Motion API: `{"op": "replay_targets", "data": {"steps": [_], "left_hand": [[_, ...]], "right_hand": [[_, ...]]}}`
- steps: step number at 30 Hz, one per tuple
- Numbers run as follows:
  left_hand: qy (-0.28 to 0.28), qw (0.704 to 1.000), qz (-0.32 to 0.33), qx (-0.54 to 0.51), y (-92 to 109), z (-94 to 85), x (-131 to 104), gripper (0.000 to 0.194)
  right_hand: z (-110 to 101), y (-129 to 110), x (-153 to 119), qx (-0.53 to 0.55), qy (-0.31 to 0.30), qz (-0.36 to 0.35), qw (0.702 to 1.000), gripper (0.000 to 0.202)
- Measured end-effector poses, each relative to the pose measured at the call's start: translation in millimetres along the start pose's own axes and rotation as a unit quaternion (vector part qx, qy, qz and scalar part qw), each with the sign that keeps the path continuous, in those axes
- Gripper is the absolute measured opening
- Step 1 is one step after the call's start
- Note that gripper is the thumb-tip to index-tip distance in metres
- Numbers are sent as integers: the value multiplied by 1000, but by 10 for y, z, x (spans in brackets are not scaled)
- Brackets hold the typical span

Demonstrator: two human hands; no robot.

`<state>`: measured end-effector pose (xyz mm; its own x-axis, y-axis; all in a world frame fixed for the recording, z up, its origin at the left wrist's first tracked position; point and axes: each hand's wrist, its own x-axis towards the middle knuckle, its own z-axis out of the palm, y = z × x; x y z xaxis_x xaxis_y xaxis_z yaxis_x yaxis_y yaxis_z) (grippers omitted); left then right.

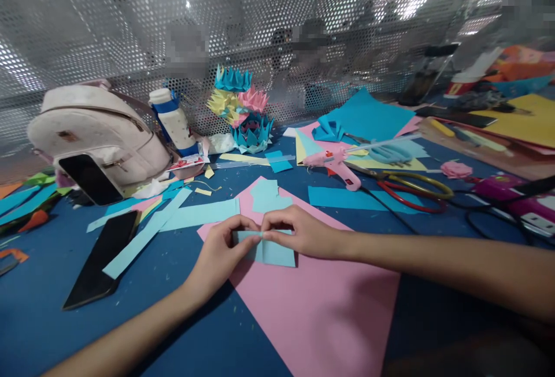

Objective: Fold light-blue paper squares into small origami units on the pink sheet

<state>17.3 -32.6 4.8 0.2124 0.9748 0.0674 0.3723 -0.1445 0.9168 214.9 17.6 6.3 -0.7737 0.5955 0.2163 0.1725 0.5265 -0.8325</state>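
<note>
A small piece of light blue paper (277, 254) with a vertical crease near its middle is held over a large pink sheet (321, 307). My left hand (223, 247) pinches it at the upper left, thumb in front. With thumb and fingers, my right hand (301, 231) grips its top edge close to the crease, so the two thumb tips nearly meet. Just beyond my hands, light blue paper scraps (265, 195) lie on the pink sheet. Light blue strips (197, 215) stretch out to the left of my left hand.
A pink glue gun (333, 167) and red-and-yellow-handled scissors (411, 186) lie to the right, with a black cable. Folded paper flowers (245, 114) stand at the back. A phone (104, 261), backpack (95, 134) and bottle (173, 119) are on the left. A perforated metal panel (269, 30) rises behind.
</note>
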Motion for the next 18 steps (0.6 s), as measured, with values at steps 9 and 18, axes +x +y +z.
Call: {"op": "replay_targets", "data": {"steps": [9, 18], "left_hand": [[-40, 997, 38, 58, 3, -30, -7, 17], [-41, 998, 38, 19, 9, -19, -20, 18]], "right_hand": [[7, -1, 7, 58, -9, 18, 998, 16], [20, -3, 10, 107, -15, 45, 993, 19]]}}
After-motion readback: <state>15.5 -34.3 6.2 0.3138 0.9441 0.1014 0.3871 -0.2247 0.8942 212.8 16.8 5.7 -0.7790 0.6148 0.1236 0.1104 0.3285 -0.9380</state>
